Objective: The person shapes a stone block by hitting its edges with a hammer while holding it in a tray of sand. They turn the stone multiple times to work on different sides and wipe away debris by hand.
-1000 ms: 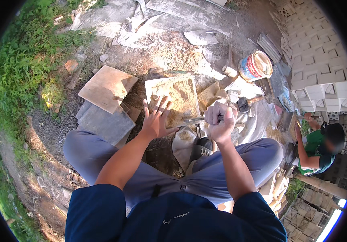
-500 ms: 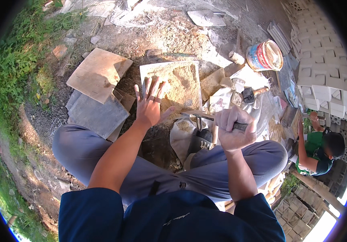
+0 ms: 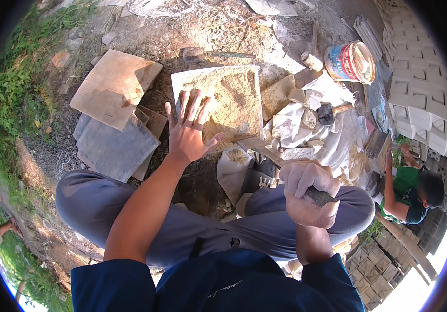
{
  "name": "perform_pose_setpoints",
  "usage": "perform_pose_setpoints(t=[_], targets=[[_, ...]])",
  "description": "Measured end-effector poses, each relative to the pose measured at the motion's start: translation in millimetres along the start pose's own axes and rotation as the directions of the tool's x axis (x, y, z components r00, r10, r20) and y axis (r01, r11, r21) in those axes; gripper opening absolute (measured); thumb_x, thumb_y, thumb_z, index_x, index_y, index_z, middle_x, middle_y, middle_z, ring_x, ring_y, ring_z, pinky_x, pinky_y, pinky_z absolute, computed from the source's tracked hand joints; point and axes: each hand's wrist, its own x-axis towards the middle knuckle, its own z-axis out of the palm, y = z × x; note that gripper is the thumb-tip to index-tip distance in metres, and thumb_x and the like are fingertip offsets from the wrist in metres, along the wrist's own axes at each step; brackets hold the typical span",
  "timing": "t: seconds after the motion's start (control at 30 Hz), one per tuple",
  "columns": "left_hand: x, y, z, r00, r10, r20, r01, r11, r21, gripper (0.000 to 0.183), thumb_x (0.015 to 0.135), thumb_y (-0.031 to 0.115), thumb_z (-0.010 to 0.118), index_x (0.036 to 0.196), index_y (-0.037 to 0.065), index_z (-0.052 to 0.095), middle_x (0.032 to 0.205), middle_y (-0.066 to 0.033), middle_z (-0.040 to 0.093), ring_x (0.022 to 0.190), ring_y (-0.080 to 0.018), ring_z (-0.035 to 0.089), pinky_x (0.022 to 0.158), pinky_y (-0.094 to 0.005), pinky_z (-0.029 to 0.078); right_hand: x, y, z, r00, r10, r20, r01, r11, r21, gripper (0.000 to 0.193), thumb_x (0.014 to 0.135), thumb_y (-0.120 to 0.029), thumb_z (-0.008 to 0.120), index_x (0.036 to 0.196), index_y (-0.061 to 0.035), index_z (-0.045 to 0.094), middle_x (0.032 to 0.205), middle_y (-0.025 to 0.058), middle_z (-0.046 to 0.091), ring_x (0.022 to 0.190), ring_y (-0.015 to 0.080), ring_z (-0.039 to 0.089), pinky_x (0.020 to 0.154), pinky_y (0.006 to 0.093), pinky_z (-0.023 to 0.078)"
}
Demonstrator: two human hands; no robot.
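A square pale slab [image 3: 234,99] with a rough, sandy-yellow face lies in front of my crossed legs. My left hand [image 3: 188,136] is open, fingers spread, over the slab's near left part; its fingertips appear to rest on the rough face. My right hand [image 3: 311,190] is closed round the dark handle of a tool with a flat metal head [image 3: 253,143]. That head is at the slab's near right corner; whether it touches the edge is hard to tell. A dark shoe [image 3: 258,178] shows just below the slab.
Stacked flat slabs [image 3: 117,151] lie to the left, a tan one [image 3: 114,86] on top. At right are a hammer with a black head [image 3: 326,114], stone pieces, pale sacking and a paint bucket [image 3: 349,62]. A co-worker in green [image 3: 408,192] sits far right beside stacked pale blocks [image 3: 421,99].
My right hand has moved down and nearer, and the tool now slants more steeply toward the slab's near right corner. My left hand stays spread on the slab. The view has shifted slightly.
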Motion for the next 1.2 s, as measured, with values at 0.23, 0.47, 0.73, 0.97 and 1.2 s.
perform_pose_setpoints(t=[0.23,0.47,0.73,0.97,1.2], targets=[[-2,-1,1,1.0,-0.014,0.022,0.013,1.0,0.027,0.093,0.081,0.073,0.055,0.154,0.021,0.031,0.163,-0.0084,0.018,0.151,-0.0363,0.008,0.117,-0.0662,0.002,5,0,3,1.0,0.002,-0.001,-0.002,0.998,-0.061,0.075,0.089,-0.073,0.048,0.057,-0.0057,0.036,0.046,0.0009,0.035,0.039,0.0154,0.033,0.041,0.03,0.024],[2,-2,0,0.999,-0.032,0.004,0.032,0.998,-0.047,0.089,0.081,0.068,0.059,0.153,0.022,0.036,0.162,-0.0068,0.021,0.151,-0.0359,0.011,0.116,-0.0662,0.003,10,8,4,0.999,-0.044,0.014,0.045,0.998,-0.047,0.075,0.091,-0.073,0.044,0.057,-0.0063,0.036,0.045,0.0015,0.036,0.036,0.0146,0.033,0.038,0.029,0.027],[5,-5,2,1.0,-0.015,0.004,0.015,0.999,-0.049,0.087,0.081,0.067,0.06,0.153,0.023,0.035,0.162,-0.0065,0.022,0.151,-0.0357,0.011,0.116,-0.0675,0.004,16,4,6,0.997,-0.075,0.003,0.075,0.996,-0.057,0.072,0.092,-0.069,0.044,0.058,-0.0066,0.034,0.047,-0.0001,0.032,0.037,0.0134,0.03,0.038,0.0284,0.02],[-2,-2,1,0.999,-0.011,0.05,0.012,1.0,-0.027,0.09,0.08,0.067,0.061,0.154,0.025,0.031,0.163,-0.0054,0.018,0.151,-0.0361,0.008,0.115,-0.0699,0.003,15,2,7,0.998,-0.062,-0.004,0.062,0.998,-0.006,0.072,0.09,-0.07,0.047,0.059,-0.0057,0.035,0.048,0.0007,0.033,0.038,0.0148,0.029,0.039,0.0308,0.021],[3,-1,2,0.999,-0.013,0.035,0.014,1.0,-0.023,0.09,0.08,0.069,0.06,0.154,0.026,0.031,0.163,-0.0057,0.02,0.151,-0.0366,0.01,0.114,-0.0702,0.003,16,2,6,0.996,-0.074,0.045,0.073,0.997,0.016,0.066,0.09,-0.068,0.047,0.063,-0.0076,0.041,0.051,-0.0005,0.034,0.038,0.0139,0.029,0.04,0.0315,0.023]])
